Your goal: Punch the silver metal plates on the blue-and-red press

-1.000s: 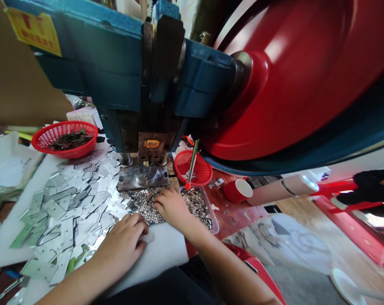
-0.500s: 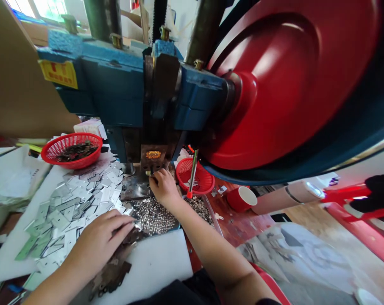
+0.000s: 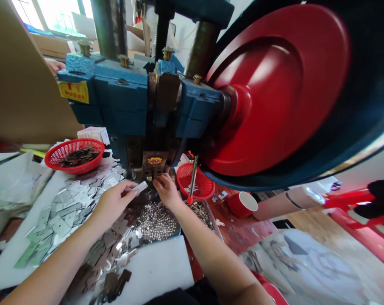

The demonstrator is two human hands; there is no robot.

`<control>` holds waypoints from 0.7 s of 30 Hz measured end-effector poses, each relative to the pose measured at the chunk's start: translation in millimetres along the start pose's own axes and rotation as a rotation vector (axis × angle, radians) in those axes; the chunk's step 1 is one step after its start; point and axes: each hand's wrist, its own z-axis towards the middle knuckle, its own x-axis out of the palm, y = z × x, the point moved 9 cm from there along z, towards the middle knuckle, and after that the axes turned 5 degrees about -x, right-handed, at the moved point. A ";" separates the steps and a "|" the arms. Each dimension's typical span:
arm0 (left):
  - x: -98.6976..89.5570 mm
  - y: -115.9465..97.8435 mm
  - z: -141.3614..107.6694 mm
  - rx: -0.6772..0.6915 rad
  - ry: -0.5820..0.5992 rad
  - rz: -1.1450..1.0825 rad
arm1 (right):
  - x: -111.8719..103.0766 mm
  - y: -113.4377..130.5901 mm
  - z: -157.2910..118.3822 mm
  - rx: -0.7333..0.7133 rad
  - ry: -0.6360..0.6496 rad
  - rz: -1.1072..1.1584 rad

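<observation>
My left hand (image 3: 117, 199) pinches a small flat metal plate (image 3: 141, 187) between thumb and fingers, just left of the press tooling. Under the ram of the blue press (image 3: 118, 101), my right hand (image 3: 167, 191) has its fingers closed together beside the punch (image 3: 153, 171). Whatever those fingertips hold is hidden. Below my hands lies a heap of small shiny metal pieces (image 3: 157, 222), too small to name surely. Loose flat metal plates (image 3: 63, 220) are spread across the left side, with more near my left forearm.
A large red flywheel (image 3: 274, 106) fills the upper right. Red baskets stand at left (image 3: 74, 169) and behind my right hand (image 3: 204, 192). A red cup (image 3: 243, 204) sits farther right. White foam (image 3: 160, 267) lies in front. Another person's hand (image 3: 55, 65) shows behind the press.
My left hand has moved up and right from the loose pieces towards the press, now with a metal plate in it. My right hand stays at the tooling. The view has shifted slightly.
</observation>
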 end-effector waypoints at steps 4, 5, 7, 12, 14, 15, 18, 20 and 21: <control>13.8 -20.0 26.9 0.084 -0.077 0.100 | -2.9 -5.5 0.7 0.029 -0.046 0.016; 17.3 -22.7 30.6 0.097 -0.093 0.107 | -3.5 -7.0 1.6 0.037 -0.053 0.002; 22.3 -24.4 35.9 0.114 -0.126 0.123 | -3.6 -9.4 3.5 0.044 -0.052 -0.035; 33.5 -16.0 44.5 0.091 -0.087 0.124 | -1.7 -10.5 6.7 0.049 -0.025 -0.083; 38.3 -12.5 47.1 0.077 -0.043 0.110 | -1.8 -8.6 6.3 0.054 -0.008 -0.086; 40.1 -11.3 47.9 0.074 -0.027 0.105 | -3.3 -7.3 5.4 0.054 -0.006 -0.088; 40.5 -9.7 47.5 0.089 -0.023 0.093 | -16.0 -4.2 -1.4 0.045 -0.042 -0.111; 35.4 -10.0 43.6 0.110 -0.059 0.089 | -26.0 -2.8 -9.1 0.011 -0.060 -0.155; 31.0 -10.3 40.4 0.121 -0.088 0.089 | -29.4 -1.5 -13.5 -0.022 -0.055 -0.191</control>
